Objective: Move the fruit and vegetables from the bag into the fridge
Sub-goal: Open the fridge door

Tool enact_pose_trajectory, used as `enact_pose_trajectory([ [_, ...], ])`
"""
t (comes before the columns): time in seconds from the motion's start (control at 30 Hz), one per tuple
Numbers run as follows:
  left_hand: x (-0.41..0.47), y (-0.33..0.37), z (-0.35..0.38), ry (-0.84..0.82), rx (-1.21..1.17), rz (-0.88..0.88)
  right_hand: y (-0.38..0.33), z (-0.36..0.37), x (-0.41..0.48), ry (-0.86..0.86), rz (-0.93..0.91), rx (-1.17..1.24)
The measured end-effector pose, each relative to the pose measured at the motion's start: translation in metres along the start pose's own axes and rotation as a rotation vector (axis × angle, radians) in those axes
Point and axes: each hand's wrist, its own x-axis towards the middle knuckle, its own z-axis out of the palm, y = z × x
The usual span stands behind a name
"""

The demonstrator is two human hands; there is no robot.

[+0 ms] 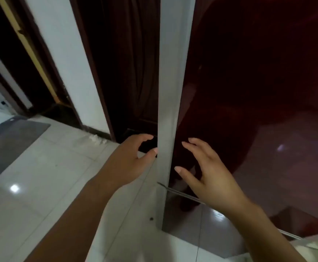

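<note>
The fridge stands right in front of me, its glossy dark red door (258, 82) filling the right half of the view, with a grey side edge (170, 91) running down the middle. My left hand (129, 161) reaches to the left of that grey edge, fingers curled and apart, thumb tip touching it. My right hand (209, 174) hovers over the red door face near the edge, fingers spread, holding nothing. No bag, fruit or vegetables are visible.
White tiled floor (41, 176) lies below. A grey mat (8, 144) is on the floor at the left. A white wall pillar (67, 63) and a dark brown curtain (124, 72) stand behind the fridge edge. A doorway is at far left.
</note>
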Motion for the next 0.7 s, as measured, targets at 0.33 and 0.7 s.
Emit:
enact_pose_trajectory([
  [0.33,0.065,-0.003,-0.020,-0.042,-0.208,0.174,-0.025,0.018,0.025,0.272,0.069,-0.040],
  [0.7,0.101,0.002,-0.024,-0.212,-0.436,0.305,-0.047,0.008,0.027,0.662,0.237,-0.261],
])
